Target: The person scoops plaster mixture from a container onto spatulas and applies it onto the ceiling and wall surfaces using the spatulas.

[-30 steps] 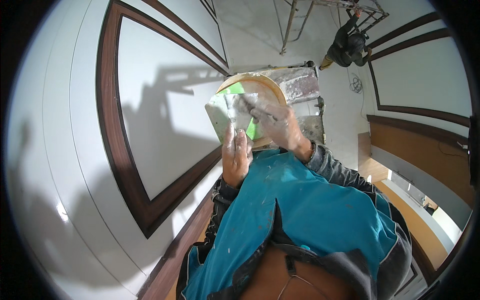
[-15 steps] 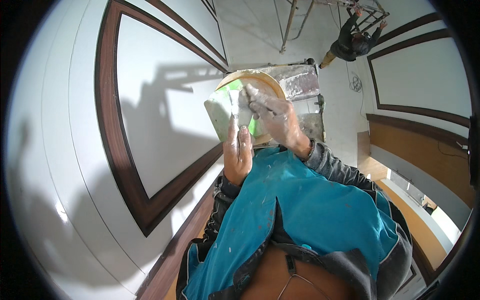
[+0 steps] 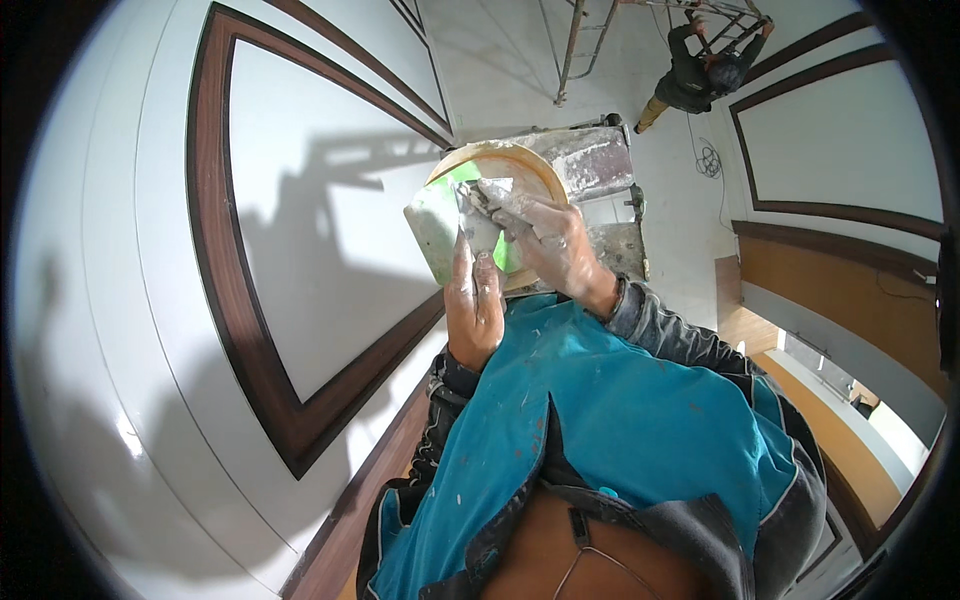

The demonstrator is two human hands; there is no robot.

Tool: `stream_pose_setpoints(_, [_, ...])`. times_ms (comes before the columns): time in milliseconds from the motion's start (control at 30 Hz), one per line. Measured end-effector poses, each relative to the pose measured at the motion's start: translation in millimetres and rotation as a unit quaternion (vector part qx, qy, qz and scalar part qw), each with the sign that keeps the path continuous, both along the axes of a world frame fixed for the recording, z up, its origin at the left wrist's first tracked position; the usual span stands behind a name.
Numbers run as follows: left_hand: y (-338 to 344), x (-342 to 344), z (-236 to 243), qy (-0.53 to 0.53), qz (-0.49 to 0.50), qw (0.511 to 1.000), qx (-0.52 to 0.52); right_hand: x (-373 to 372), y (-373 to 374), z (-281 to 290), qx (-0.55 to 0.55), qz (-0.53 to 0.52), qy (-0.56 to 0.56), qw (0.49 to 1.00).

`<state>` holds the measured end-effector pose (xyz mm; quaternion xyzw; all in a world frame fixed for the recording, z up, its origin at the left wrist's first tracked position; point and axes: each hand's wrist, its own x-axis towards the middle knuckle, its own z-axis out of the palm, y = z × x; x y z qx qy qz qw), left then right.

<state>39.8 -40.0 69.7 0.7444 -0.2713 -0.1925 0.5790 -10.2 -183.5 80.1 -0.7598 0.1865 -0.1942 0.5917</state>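
My left hand (image 3: 474, 315) grips the lower edge of a flat green board (image 3: 427, 235) smeared with white putty. Two of its fingers lie along the board's face; the rest of the grip is hidden. Closed around a putty knife (image 3: 484, 237), my right hand (image 3: 555, 240) lays the grey blade over the board, close to the left fingertips. Both hands are coated in whitish putty. Beneath board and hands stands a round bucket (image 3: 553, 175) with a yellowish, putty-stained rim; its inside is mostly covered.
Behind the bucket is a putty-splashed platform (image 3: 600, 160). A white wall panel with a dark wooden frame (image 3: 215, 230) rises close on my left. At the far right, a person (image 3: 690, 80) works beside a metal scaffold (image 3: 575, 50). A coiled cable (image 3: 708, 160) lies on the floor.
The putty knife has turned slightly, so more of its blade shows against the board. My left hand keeps its place. The far person has shifted a little.
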Motion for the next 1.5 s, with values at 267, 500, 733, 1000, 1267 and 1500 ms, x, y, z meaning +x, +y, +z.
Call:
stream_pose_setpoints(267, [1.0,-2.7,-2.2,0.107,-0.02,0.994,0.014,-2.7,-1.7,-21.0,-0.101,0.023,-0.105,0.989])
stream_pose_setpoints(500, [-4.8,-5.2,17.9,0.292,0.043,0.954,-0.051,4.0,-6.4,-10.1,-0.015,-0.11,-0.056,0.992])
stream_pose_setpoints(733, [1.3,2.3,18.4,0.348,0.088,0.933,-0.037,-8.7,-3.0,-16.4,-0.138,0.03,-0.094,0.985])
stream_pose_setpoints(1000, [3.5,4.6,28.1,0.353,0.099,0.93,-0.031,-4.1,-12.6,-21.5,-0.15,0.062,-0.11,0.981])
stream_pose_setpoints(1267, [9.5,9.3,23.8,0.382,0.063,0.919,-0.074,-4.6,-13.5,-25.3,-0.141,0.085,-0.117,0.979])
stream_pose_setpoints(1500, [8.2,11.0,24.9,0.368,0.07,0.926,-0.051,-9.4,-2.9,-29.4,-0.126,0.125,-0.104,0.979])
